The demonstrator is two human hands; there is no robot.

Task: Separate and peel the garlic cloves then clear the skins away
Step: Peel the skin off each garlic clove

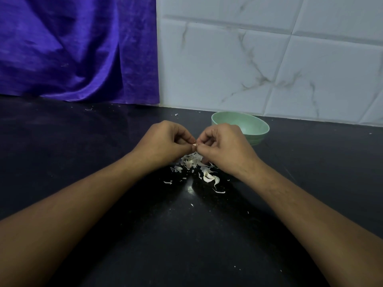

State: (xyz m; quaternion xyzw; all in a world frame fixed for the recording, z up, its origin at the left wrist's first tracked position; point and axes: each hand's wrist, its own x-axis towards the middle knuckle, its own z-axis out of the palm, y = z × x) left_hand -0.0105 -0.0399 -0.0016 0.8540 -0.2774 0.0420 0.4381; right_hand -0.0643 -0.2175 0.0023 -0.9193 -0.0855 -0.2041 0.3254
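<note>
Both hands meet above the black counter. My left hand and my right hand pinch one small garlic clove between their fingertips; only a pale tip of it shows. Right under the hands lies a heap of white garlic skins. Closer to me, an unpeeled clove with a curled tail rests among more scraps. A pale green bowl stands just behind my right hand; its contents are hidden.
Small skin flakes are scattered on the black counter, some near the back edge. A purple cloth hangs at the back left. White marbled wall tiles close the back right.
</note>
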